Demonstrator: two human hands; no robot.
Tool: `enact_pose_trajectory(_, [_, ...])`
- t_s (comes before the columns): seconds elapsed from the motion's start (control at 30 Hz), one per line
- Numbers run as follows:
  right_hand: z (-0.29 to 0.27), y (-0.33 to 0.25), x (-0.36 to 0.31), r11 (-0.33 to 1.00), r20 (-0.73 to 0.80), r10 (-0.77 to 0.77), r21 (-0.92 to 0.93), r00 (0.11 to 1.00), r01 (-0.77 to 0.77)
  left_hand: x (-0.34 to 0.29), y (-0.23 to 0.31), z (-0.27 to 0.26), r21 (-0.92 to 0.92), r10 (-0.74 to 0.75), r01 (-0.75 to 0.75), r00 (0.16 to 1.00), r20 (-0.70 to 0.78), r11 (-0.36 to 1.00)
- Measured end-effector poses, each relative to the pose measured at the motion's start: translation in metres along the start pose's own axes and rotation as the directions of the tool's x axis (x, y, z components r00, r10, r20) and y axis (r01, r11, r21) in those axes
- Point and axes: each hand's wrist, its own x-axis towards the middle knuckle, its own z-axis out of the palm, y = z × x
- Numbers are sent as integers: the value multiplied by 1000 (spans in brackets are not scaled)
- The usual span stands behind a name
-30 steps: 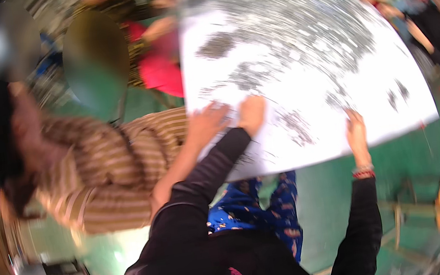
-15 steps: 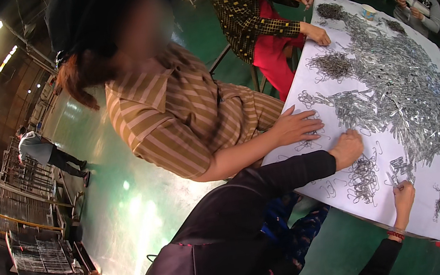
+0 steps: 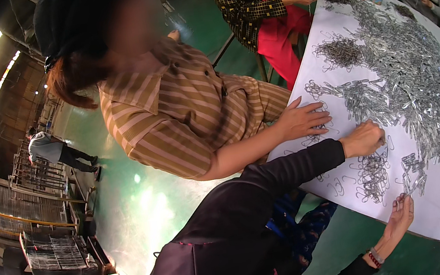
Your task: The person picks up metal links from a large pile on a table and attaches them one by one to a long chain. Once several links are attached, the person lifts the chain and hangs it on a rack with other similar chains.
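"So, what's nearest?"
"The right hand (image 3: 399,215), at the bench (image 3: 433,217) edge. Small clips (image 3: 413,169) lie at its one o'clock, perhaps for short reach. I can't tell if its fingers grip one."
"And the left hand (image 3: 363,138)?"
"Fingers curled together; whether on a wire, I can't tell. The hooks (image 3: 373,179) lie at its six o'clock, probably bunched apart to avoid tangling with clips."
"Beyond?"
"A co-worker's hand (image 3: 304,118) spreads flat at ten, maybe steadying pieces. The big pile (image 3: 424,86) fills two o'clock, likely central for sharing."
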Motion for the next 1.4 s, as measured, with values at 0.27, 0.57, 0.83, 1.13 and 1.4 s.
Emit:
enact_pose_trajectory(0.27, [46, -10, -46, 994, 55, -107, -7, 993, 108, -5, 28, -23, -66, -16, 13, 999, -51, 998])
enact_pose_trajectory(0.57, [101, 9, -119, 938, 61, -206, -271, 977, 215, -92, 119, -48, -599, 84, -37, 995, 52, 800])
enact_pose_trajectory(0.83, [114, -5, -137, 757, 70, -505, -442, 860, 481, -117, 160, -67, -483, 117, -158, 987, -114, 861])
enact_pose_trajectory(1.13, [136, -26, -155, 526, 138, -682, -589, 718, 613, -129, 199, -95, -394, 205, -340, 916, -346, 854])
enact_pose_trajectory(1.4, [127, -33, -159, 493, 150, -716, -583, 681, 646, -135, 207, -92, -331, 226, -353, 904, -363, 875])
